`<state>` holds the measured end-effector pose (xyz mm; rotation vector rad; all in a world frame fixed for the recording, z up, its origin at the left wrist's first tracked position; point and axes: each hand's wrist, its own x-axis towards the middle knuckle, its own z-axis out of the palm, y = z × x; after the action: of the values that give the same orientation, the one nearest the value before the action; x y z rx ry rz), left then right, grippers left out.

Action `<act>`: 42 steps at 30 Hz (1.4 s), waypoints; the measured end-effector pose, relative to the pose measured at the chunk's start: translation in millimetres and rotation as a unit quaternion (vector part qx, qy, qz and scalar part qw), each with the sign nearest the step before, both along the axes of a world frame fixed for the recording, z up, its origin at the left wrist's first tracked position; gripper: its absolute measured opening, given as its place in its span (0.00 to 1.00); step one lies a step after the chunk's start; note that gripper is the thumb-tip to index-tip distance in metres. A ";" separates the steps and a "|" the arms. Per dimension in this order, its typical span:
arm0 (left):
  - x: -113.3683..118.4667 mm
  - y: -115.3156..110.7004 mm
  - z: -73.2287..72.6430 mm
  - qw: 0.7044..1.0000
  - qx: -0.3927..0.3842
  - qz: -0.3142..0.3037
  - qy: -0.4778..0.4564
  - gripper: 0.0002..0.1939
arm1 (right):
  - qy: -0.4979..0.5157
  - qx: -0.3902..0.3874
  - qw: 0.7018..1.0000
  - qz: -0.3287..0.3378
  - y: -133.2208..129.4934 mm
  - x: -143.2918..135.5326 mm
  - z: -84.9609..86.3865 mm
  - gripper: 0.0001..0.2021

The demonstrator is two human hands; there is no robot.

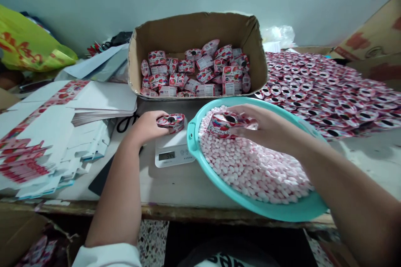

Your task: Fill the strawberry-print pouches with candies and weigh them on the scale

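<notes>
My left hand (149, 126) is closed around a small printed candy box (176, 122) that sits on, or just over, a white kitchen scale (178, 156). The scale's display is lit, its digits hard to read for certain. Above the pink-white candies (250, 171) in a turquoise basin (216, 180), my right hand (266, 127) grips a second candy box (219, 128). Fruit pictures cover this box too, and it has a dark oval in its top. Whether candies are inside either box I cannot tell.
A cardboard carton (200, 25) behind the scale holds several candy boxes. Many upright candy packs (319, 87) fill the table's right side. Flat printed card blanks (53, 121), black scissors (123, 123) and a yellow bag (28, 41) lie on the left.
</notes>
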<state>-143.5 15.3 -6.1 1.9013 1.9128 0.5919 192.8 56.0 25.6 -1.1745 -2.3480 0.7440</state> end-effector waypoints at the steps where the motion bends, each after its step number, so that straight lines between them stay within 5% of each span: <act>1: 3.6 0.8 0.5 0.999 0.036 0.005 -0.003 0.20 | 0.003 -0.004 1.000 -0.009 -0.7 -1.5 0.3 0.21; 6: 49.0 1.1 24.5 0.961 0.269 -0.057 0.042 0.20 | 0.082 -0.007 0.987 -0.141 6.6 0.2 -0.6 0.11; 10: 92.0 -1.1 50.2 0.931 0.256 -0.164 0.203 0.16 | 0.128 0.105 0.957 -0.238 18.2 15.0 0.7 0.16; 14: 105.7 0.5 59.4 0.906 0.242 -0.187 0.293 0.14 | 0.098 0.141 0.956 -0.240 22.2 22.4 0.8 0.17; 24: 98.6 -3.7 54.5 0.901 0.242 -0.212 0.292 0.16 | 0.076 0.129 0.965 -0.215 19.6 18.9 2.2 0.14; 27: 96.1 -5.9 54.7 0.928 0.254 -0.186 0.200 0.17 | 0.065 0.126 0.966 -0.215 19.9 18.2 0.2 0.14; 32: 67.9 0.3 42.6 0.964 0.259 -0.055 -0.021 0.21 | 0.063 0.125 0.969 -0.206 22.8 18.8 -4.6 0.13; 38: 14.7 8.1 4.7 0.975 0.114 0.044 -0.186 0.33 | 0.045 0.143 0.970 -0.194 25.4 20.7 -8.3 0.11; 42: -7.1 3.0 -6.0 0.991 -0.039 0.026 -0.128 0.33 | 0.041 0.115 0.969 -0.213 19.6 19.7 -4.0 0.15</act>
<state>-150.6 18.3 -12.1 1.6441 1.7969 0.7281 212.5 75.6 21.7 -1.4416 -1.9507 0.3536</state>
